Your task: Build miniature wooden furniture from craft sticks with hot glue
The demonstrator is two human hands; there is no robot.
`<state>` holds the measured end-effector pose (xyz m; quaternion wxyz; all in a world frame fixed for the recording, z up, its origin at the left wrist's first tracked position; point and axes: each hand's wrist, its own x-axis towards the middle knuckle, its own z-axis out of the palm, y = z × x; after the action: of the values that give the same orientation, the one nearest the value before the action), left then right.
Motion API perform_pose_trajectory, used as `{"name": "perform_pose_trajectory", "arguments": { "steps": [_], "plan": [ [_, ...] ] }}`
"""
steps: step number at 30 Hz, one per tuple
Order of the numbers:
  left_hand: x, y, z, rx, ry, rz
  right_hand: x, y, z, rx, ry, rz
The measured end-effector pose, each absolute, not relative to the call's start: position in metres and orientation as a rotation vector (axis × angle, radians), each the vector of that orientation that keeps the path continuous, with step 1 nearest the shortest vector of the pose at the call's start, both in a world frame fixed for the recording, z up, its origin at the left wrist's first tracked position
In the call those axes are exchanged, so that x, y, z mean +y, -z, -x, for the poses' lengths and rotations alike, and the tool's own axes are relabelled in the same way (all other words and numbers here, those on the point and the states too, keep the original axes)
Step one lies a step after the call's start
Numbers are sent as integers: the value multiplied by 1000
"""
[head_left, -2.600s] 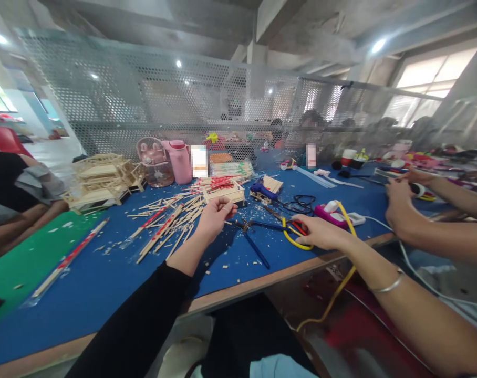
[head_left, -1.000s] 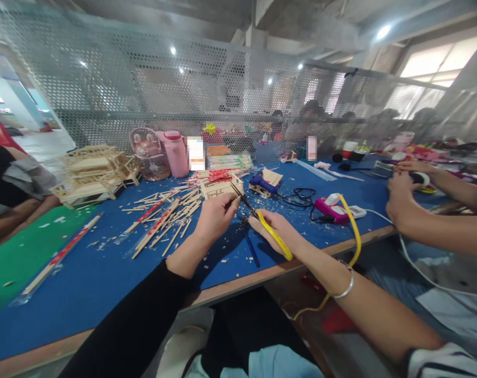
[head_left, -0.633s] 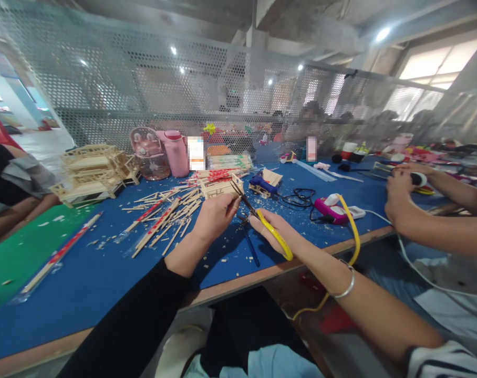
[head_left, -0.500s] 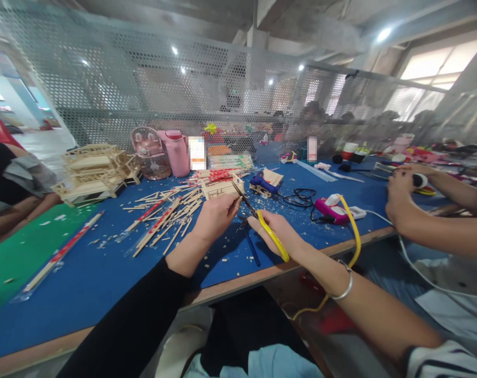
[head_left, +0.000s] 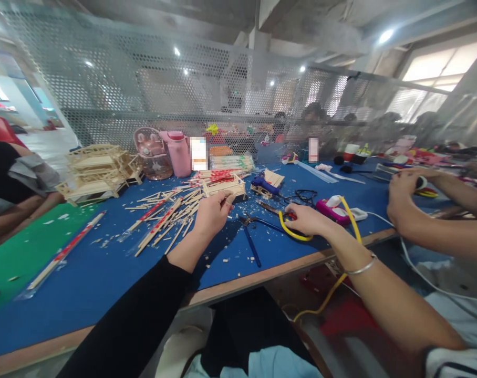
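My left hand (head_left: 213, 215) is closed in a pinch at the near edge of a small model frame of wooden sticks (head_left: 225, 186); its fingertips are partly hidden. To the right, my right hand (head_left: 309, 219) has its fingers bent around the yellow handle of scissors (head_left: 296, 233), which lie low over the table with their dark blades pointing left. Between my hands, blue-handled pliers (head_left: 251, 241) lie spread on the blue table. A blue glue gun (head_left: 265, 185) rests behind the scissors, near a small wooden piece (head_left: 273, 178).
Loose wooden sticks (head_left: 171, 220) and scraps lie left of my hands. Finished wooden models (head_left: 94, 170) are stacked beside a pink bottle (head_left: 179, 155). A magenta power strip (head_left: 331, 210) with a yellow cable sits right. Another person's hands (head_left: 404, 191) work at the far right.
My right hand has moved right and away from my left hand, carrying the scissors down beside the pliers. The blades have left the wooden frame. My left hand has stayed nearly in place.
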<state>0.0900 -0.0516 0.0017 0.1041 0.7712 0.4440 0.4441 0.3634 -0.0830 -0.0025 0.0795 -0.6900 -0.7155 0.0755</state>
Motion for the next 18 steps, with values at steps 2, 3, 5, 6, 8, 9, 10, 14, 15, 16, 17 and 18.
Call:
{"name": "perform_pose_trajectory", "arguments": {
  "steps": [2, 3, 5, 6, 8, 9, 10, 14, 15, 16, 17, 18],
  "plan": [
    [-52, -1, -90, 1311, -1310, -2259, -83, -1, -369, -2149, -87, 2054],
    [-52, -1, -90, 1309, -1311, -2247, -85, -3, -368, -2125, 19, 2064],
    [-52, -1, -90, 1307, -1317, -2210, -91, -7, -359, -2102, 170, 2064],
    [-51, 0, -90, 1307, -1327, -2184, -94, -7, -352, -2157, 158, 2027],
    [-50, 1, -89, 1305, -1359, -2138, -100, -2, -336, -2281, 94, 1936],
    [-50, 1, -88, 1302, -1374, -2123, -102, 2, -328, -2294, 96, 1925],
    [-49, 1, -87, 1301, -1383, -2116, -103, 7, -321, -2285, 95, 1927],
    [-48, 1, -85, 1323, -1366, -2122, -100, 23, -310, -2108, 132, 2009],
    [-48, 1, -85, 1315, -1347, -2109, -98, 24, -311, -2070, 132, 2039],
    [-48, 1, -86, 1292, -1321, -2076, -96, 23, -313, -2031, 124, 2076],
    [-48, 1, -88, 1251, -1282, -2017, -94, 20, -315, -1992, 113, 2103],
    [-48, 1, -90, 1197, -1224, -1938, -92, 16, -316, -1963, 94, 2094]
  ]
}}
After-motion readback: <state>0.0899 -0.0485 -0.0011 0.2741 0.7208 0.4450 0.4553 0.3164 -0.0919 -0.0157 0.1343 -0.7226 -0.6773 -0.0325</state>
